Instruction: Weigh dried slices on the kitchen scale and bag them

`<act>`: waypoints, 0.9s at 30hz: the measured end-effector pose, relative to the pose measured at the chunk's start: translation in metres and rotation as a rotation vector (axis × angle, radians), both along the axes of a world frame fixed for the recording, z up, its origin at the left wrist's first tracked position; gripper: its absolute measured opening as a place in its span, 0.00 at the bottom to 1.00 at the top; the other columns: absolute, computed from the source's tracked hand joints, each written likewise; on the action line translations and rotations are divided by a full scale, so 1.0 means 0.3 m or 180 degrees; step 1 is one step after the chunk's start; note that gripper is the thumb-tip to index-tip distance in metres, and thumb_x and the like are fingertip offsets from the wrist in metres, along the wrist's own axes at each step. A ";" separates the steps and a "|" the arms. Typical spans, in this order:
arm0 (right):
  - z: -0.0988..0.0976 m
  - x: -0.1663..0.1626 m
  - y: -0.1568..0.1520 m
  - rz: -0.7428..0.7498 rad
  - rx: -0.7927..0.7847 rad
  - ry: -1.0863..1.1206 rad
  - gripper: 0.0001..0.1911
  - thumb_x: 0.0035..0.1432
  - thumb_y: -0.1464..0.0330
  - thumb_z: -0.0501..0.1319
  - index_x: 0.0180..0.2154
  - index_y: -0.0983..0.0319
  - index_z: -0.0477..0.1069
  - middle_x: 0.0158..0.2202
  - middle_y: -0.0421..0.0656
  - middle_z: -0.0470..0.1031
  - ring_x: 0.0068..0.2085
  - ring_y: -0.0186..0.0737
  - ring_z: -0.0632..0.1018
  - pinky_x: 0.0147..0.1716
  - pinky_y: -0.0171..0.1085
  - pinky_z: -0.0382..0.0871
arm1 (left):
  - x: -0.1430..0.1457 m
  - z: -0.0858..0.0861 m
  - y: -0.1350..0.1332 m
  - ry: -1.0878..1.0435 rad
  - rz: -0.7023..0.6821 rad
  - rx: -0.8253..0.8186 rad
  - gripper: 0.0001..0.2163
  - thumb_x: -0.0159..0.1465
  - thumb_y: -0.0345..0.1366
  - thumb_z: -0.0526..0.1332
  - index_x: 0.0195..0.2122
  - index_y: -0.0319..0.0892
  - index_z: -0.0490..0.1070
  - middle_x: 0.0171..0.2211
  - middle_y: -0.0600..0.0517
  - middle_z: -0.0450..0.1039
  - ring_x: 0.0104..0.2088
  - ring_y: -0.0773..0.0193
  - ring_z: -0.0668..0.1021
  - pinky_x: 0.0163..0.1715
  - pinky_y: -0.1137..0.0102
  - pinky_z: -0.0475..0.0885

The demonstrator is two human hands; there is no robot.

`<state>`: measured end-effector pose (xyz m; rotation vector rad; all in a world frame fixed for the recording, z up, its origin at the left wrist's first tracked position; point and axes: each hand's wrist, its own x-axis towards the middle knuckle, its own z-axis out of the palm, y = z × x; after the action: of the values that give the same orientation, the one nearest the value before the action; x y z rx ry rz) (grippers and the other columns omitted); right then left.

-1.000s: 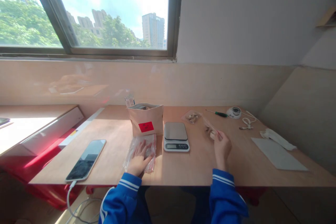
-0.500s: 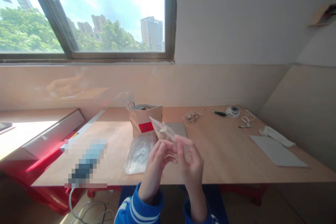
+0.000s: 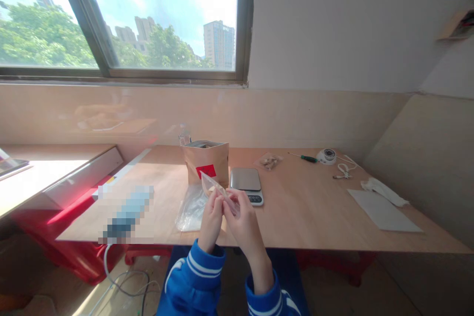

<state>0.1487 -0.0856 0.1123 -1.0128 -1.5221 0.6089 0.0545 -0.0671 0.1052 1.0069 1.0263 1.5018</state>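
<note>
Both my hands are raised in front of me over the near edge of the wooden desk (image 3: pixel 303 212). My left hand (image 3: pixel 212 218) and my right hand (image 3: pixel 242 219) pinch a small clear plastic bag (image 3: pixel 214 186) between their fingers, its top tilted up to the left. A few pale pieces show inside it. Just behind the hands lie a stack of clear bags (image 3: pixel 190 207), a brown paper pouch with a red label (image 3: pixel 206 163) standing upright, and a small digital scale (image 3: pixel 247 185).
A phone, blurred out, (image 3: pixel 126 212) lies at the desk's left with a cable hanging down. Further back are another small filled bag (image 3: pixel 269 161), a green screwdriver (image 3: pixel 305 158), a round white device (image 3: pixel 327 156), a white cord (image 3: pixel 342 172), a grey sheet (image 3: pixel 383 210) and a crumpled cloth (image 3: pixel 383 191).
My right hand carried the small bag from the desk's right to the middle; my left hand left the stack of bags and joined it. Both hands now hold it lower and closer.
</note>
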 end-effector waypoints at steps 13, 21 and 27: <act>-0.027 -0.008 0.011 0.0018 -0.0214 0.0246 0.11 0.62 0.62 0.53 0.39 0.60 0.72 0.37 0.44 0.77 0.37 0.39 0.77 0.36 0.34 0.72 | 0.004 -0.021 -0.002 0.0890 0.0113 0.0366 0.14 0.61 0.47 0.54 0.25 0.44 0.59 0.23 0.56 0.59 0.25 0.67 0.65 0.24 0.73 0.63; -0.018 0.036 0.013 0.0003 -0.0567 0.0821 0.13 0.59 0.61 0.56 0.34 0.62 0.75 0.32 0.45 0.79 0.32 0.40 0.78 0.33 0.35 0.73 | 0.025 -0.009 -0.008 0.1507 0.0065 0.0551 0.17 0.64 0.47 0.51 0.21 0.44 0.59 0.19 0.56 0.59 0.22 0.67 0.65 0.25 0.72 0.61; -0.047 0.042 0.020 0.0213 -0.0864 0.1193 0.14 0.54 0.59 0.62 0.32 0.64 0.76 0.31 0.47 0.79 0.33 0.42 0.79 0.35 0.38 0.73 | 0.039 -0.027 -0.003 0.1723 0.0223 0.0394 0.17 0.63 0.48 0.51 0.21 0.44 0.57 0.19 0.57 0.58 0.23 0.67 0.65 0.26 0.71 0.61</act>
<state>0.1614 -0.0795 0.0982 -0.9859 -1.1652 1.0134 0.0662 -0.0679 0.0970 1.5301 1.3645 1.3902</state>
